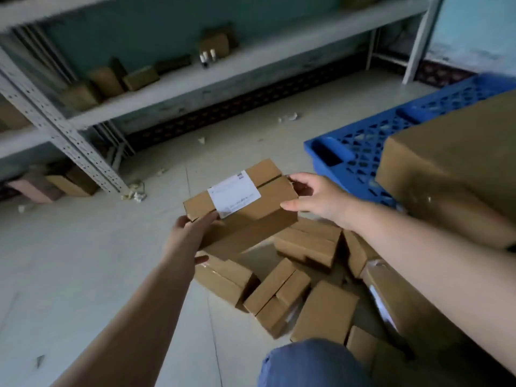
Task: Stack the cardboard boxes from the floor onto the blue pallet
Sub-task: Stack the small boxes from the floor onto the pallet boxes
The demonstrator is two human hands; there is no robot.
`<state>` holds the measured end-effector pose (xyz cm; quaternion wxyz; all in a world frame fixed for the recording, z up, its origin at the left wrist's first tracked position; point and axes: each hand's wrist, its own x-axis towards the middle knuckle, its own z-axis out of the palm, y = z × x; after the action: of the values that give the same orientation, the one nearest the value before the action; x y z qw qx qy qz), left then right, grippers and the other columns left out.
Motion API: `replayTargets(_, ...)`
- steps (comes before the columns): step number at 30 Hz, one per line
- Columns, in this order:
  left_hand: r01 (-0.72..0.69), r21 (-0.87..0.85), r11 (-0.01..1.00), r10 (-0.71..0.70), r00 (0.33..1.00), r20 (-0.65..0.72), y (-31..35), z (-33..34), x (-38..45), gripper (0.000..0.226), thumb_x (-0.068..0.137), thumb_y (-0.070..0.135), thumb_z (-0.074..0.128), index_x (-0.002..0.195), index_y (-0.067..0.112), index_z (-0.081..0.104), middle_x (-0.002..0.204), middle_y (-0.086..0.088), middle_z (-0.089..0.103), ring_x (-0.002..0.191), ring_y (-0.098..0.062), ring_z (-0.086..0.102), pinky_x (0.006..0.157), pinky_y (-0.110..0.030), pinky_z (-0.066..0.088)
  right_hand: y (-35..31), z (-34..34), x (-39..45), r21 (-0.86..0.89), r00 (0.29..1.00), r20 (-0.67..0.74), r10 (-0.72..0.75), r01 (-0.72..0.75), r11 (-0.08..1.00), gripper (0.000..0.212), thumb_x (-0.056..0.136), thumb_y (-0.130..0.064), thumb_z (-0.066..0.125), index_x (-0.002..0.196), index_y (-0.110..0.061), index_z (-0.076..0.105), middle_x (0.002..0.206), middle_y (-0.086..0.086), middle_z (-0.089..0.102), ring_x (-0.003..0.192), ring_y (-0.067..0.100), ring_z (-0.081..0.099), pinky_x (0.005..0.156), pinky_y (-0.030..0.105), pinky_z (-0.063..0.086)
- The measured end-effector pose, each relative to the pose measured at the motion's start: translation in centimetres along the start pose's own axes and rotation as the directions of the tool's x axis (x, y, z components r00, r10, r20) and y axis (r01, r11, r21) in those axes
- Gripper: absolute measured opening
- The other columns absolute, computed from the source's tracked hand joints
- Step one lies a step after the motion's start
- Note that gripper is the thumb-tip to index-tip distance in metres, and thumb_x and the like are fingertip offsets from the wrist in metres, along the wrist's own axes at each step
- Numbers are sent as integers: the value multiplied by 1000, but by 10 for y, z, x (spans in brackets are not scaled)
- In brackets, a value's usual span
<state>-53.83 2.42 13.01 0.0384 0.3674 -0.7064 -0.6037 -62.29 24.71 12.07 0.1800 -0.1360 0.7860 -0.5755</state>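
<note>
Your left hand (187,233) and right hand (315,197) grip opposite ends of the labelled box (245,208). It's raised above the floor pile (293,289), near the blue pallet (360,152).

A storeroom: slotted metal shelving (64,135), blue pallet (360,152), cardboard boxes (279,289) on tiled floor (83,261).

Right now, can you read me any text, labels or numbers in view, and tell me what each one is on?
No text can be read.
White label on top of the held box: has printed lines and a dark corner patch, too blurred to read.
Other boxes, blue pallet, shelf items: no legible marks.
</note>
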Motion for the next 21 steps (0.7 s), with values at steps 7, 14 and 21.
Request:
replayTargets(7,-313,-19,949,304,903,304,117,136,-91,52,80,37,65,127,20,49,113,-8,61,100,-27,60,70,-35,50,-51,-179,-86,107,906,-423,2,48,993,74,73,-27,76,137,-25,39,125,-7,50,103,15,58,78,30,50)
replayTargets(14,-410,-147,900,415,706,574,166,299,-229,51,79,34,65,127,25,50,111,1,64,82,-14,61,55,-23,35,-62,-349,-219,142,633,-773,32,124,982,43,80,-31,68,120,-27,53,118,-6,61,108,19,58,93,48,47)
replayTargets(21,-378,-88,922,310,580,753,152,442,-332,51,79,36,63,127,33,47,99,11,57,100,-18,55,79,-33,41,-4,-480,-301,120,408,-909,86,59,991,51,81,-24,68,126,-20,45,113,0,60,96,19,61,77,35,52)
